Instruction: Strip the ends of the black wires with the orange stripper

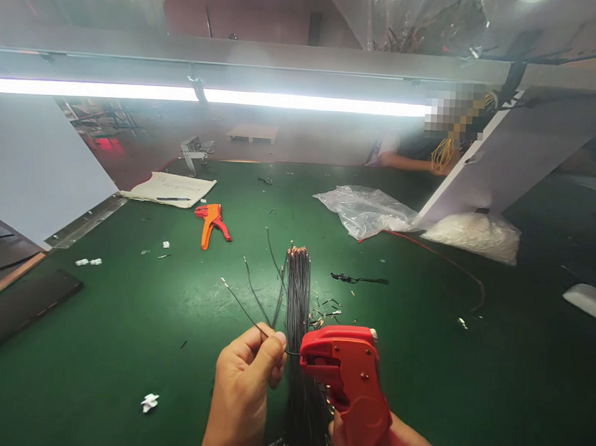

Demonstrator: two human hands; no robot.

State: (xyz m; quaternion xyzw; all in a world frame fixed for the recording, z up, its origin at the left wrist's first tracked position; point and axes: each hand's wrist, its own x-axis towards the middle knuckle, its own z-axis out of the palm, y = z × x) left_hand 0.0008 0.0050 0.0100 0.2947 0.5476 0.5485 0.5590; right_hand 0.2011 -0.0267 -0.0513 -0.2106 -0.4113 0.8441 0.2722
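Observation:
Pinched between the thumb and fingers of my left hand (250,367) is a thin black wire (243,307), its pale-tipped end pointing up and left. The wire's other end runs right to the jaws of a red wire stripper (355,366). My right hand (401,445) is wrapped round the stripper's handles at the lower right; part of it is hidden behind the tool. Between and beyond my hands lies a thick bundle of black wires (298,289) with copper-coloured ends at the far side. A few loose wires fan out to its left.
An orange and red wire stripper (209,225) lies farther back, near a paper with a pen (172,188). Wire scraps (331,308) litter the green table right of the bundle. Clear plastic bags (366,210) lie back right. Behind the table, a person's arm (406,162) is near yellow wires.

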